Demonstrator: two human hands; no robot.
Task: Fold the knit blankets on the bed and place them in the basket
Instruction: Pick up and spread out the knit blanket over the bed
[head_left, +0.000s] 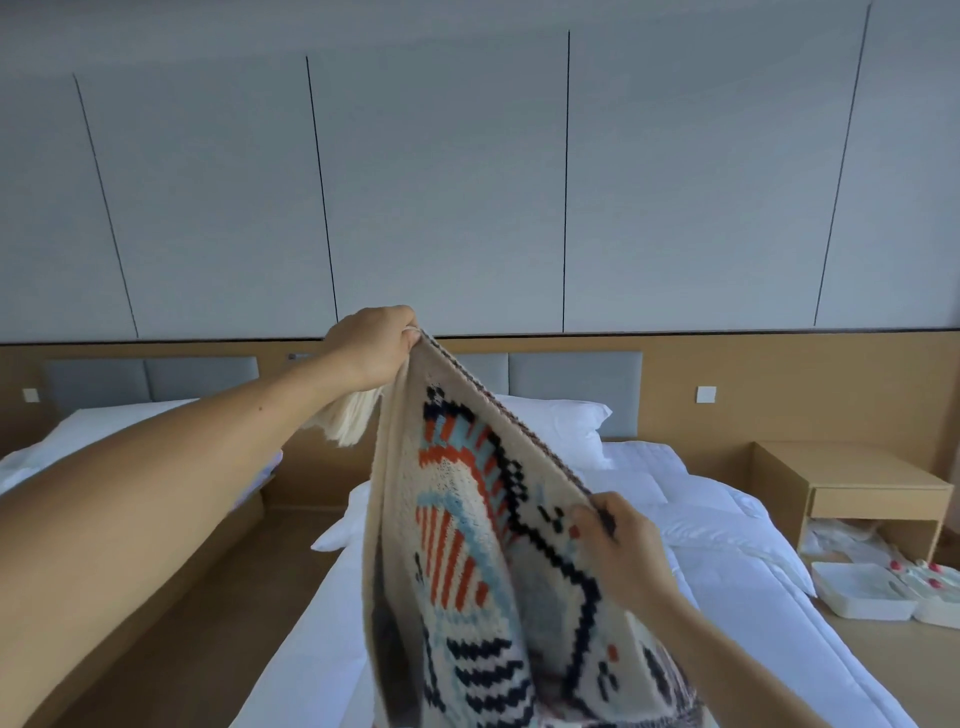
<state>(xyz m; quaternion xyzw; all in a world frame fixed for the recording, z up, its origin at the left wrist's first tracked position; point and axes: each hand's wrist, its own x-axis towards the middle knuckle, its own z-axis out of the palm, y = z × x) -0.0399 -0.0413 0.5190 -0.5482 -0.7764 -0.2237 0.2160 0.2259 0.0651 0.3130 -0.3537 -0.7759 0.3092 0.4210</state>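
we hold the patterned knit blanket (457, 545) up in the air above the white bed (727, 525). our left grip (376, 345), raised high, pinches its top corner just above the cream fringe (348, 423); our right grip (621, 553), lower and nearer, curls its fingers round the same edge.

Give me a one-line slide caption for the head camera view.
Left hand and right hand hold up a cream knit blanket patterned in orange, blue and black above a white bed.
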